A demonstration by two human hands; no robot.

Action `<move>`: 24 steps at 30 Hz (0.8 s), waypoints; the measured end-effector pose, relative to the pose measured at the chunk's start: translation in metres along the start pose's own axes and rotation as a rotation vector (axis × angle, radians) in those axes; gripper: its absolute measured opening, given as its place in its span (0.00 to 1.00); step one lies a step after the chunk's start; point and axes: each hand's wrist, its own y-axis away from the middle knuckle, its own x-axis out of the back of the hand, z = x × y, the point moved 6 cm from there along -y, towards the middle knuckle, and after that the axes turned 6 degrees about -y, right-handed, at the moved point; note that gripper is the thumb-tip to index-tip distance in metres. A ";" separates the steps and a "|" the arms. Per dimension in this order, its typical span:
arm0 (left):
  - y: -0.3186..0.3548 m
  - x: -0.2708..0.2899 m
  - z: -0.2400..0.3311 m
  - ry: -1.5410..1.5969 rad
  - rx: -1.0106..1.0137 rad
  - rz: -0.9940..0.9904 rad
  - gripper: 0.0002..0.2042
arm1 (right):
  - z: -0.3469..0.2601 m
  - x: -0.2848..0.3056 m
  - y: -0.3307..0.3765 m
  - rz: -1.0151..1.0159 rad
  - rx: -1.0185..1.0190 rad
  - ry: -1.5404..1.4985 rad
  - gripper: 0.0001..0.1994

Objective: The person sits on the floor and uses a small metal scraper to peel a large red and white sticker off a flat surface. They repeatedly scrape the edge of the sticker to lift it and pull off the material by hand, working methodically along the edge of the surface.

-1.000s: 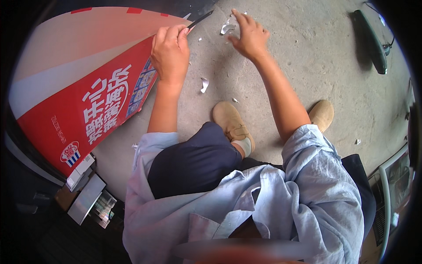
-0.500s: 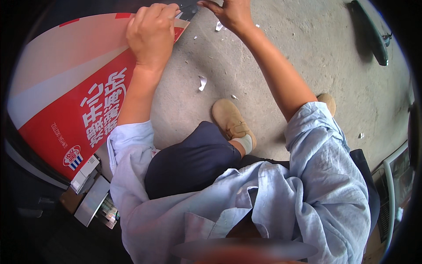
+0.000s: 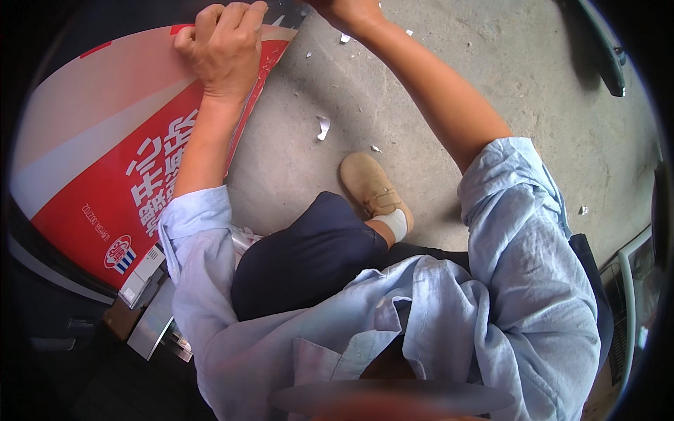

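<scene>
My left hand (image 3: 228, 52) is at the far corner of a large red and beige printed panel (image 3: 84, 231), with its back toward me. Its fingers are curled and closed at the panel's upper edge; what they grip, if anything, is hidden beneath them. To its right, my right hand (image 3: 349, 12) reaches past the top of the picture, so its fingers are cut off. A dark surface (image 3: 151, 12) lies beyond the panel. Small white torn scraps (image 3: 323, 128) are scattered over the concrete floor.
My tan shoe (image 3: 368, 184) and bent knee (image 3: 309, 256) are below my arms. A long dark object (image 3: 600, 52) lies at the far right. A pale curved frame (image 3: 627, 316) stands at the right rim. White boxes (image 3: 144, 274) sit under the panel's near corner.
My left hand has shifted left along the panel's far edge. The right hand has moved up and left, further out of the picture.
</scene>
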 end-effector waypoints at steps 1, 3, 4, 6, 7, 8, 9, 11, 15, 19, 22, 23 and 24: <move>0.001 -0.001 0.000 -0.015 0.039 -0.004 0.03 | -0.001 -0.001 -0.001 0.007 0.009 0.013 0.05; 0.001 -0.001 0.001 -0.044 0.115 -0.012 0.02 | -0.001 -0.003 -0.002 0.009 0.034 0.045 0.05; 0.002 -0.003 0.001 -0.051 0.118 0.005 0.03 | 0.000 -0.004 -0.002 0.010 0.046 0.061 0.05; 0.003 -0.007 0.002 -0.064 0.125 0.040 0.03 | -0.001 -0.006 -0.001 0.017 0.085 0.099 0.04; 0.004 -0.008 0.002 -0.053 0.126 0.040 0.03 | -0.002 -0.007 -0.001 0.021 0.105 0.119 0.04; 0.005 -0.009 0.002 -0.043 0.126 0.041 0.03 | -0.003 -0.007 0.000 0.026 0.111 0.114 0.04; 0.005 -0.010 0.003 -0.032 0.127 0.041 0.03 | -0.004 -0.005 0.000 0.031 0.116 0.110 0.04; -0.009 0.009 0.005 0.609 0.496 0.260 0.03 | -0.005 -0.007 0.002 0.037 0.119 0.107 0.03; -0.011 0.003 0.010 0.095 0.074 0.188 0.06 | -0.001 -0.014 0.012 0.015 0.076 0.136 0.02; -0.010 -0.004 0.015 0.100 0.087 0.159 0.06 | 0.003 -0.025 0.026 0.029 0.005 0.112 0.01; -0.007 -0.005 0.017 0.081 0.089 0.125 0.06 | 0.003 -0.031 0.033 0.020 -0.025 0.104 0.02; -0.005 -0.006 0.018 0.073 0.093 0.122 0.05 | 0.003 -0.032 0.035 0.016 -0.040 0.098 0.02; -0.005 -0.007 0.018 0.065 0.099 0.121 0.05 | 0.002 -0.030 0.035 0.019 -0.050 0.090 0.03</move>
